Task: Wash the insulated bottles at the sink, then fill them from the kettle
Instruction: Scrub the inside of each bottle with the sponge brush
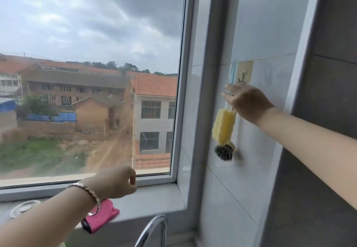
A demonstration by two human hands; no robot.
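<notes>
While the bottles are out of my view: I take this to be the opening of the washing step, fetching a cleaning tool from the tiled wall to the right of the window.
Right hand (248,101): raised to the hook (243,75). Its fingers (228,92) look stretched out and lie across the brush handles. I see no curl round them, though the palm side is hidden.
Sponge brush (224,127): yellow, hanging just below my right hand against the tiles.
Bristle brush (224,152): dark, hanging just under the sponge. Blur keeps me from telling whether it has its own handle.
Left hand (114,183): low over the windowsill (154,198), loosely curled, with nothing in it that I can see.
Pink cloth (104,215): lies on the windowsill under my left wrist.
Tap (152,229): its curved spout shows at the bottom edge, so the sink is probably right below. Neither the sink, the bottles nor the kettle shows.
Next move: close the right fingers on the sponge brush's handle, lift it clear of the hook without dragging the other brush off, then carry it down to the sink.
</notes>
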